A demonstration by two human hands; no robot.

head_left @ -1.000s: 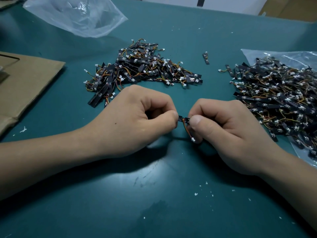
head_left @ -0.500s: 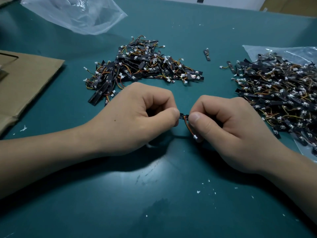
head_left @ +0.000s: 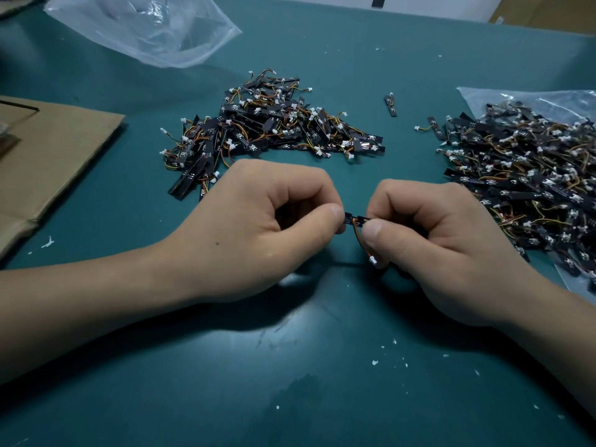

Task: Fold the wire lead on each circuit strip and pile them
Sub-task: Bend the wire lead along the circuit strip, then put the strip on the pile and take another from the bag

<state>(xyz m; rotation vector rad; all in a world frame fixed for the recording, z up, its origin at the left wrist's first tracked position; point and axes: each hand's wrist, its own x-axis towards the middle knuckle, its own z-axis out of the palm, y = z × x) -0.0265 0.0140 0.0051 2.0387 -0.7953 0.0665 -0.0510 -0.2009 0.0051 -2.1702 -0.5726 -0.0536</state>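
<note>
Head view, only one: both hands meet at frame centre over the teal table (head_left: 290,382), forearms coming in from the lower left and lower right. Left hand (head_left: 267,221) is curled, thumb and forefinger pinching the left end of a small black circuit strip (head_left: 354,219). Right hand (head_left: 435,240) is curled too, thumb tip pressed on the strip's right end. Only a short bit of strip shows between the two thumbs. Its wire lead (head_left: 362,241), orange and red, drops from the strip along the right thumb and ends in a white connector (head_left: 373,260) by the thumb's lower edge. Upper centre, well behind the left hand: a pile of strips (head_left: 267,130) with their leads, lying on the table. Right edge of frame: a bigger heap of strips (head_left: 529,175) spread over a clear plastic sheet (head_left: 529,98). Between the two, upper centre-right, one lone strip (head_left: 391,105) lies apart. Upper left: a crumpled clear plastic bag (head_left: 142,27). Left edge: flat brown cardboard (head_left: 54,150). White specks dot the table near the bottom of the frame.
</note>
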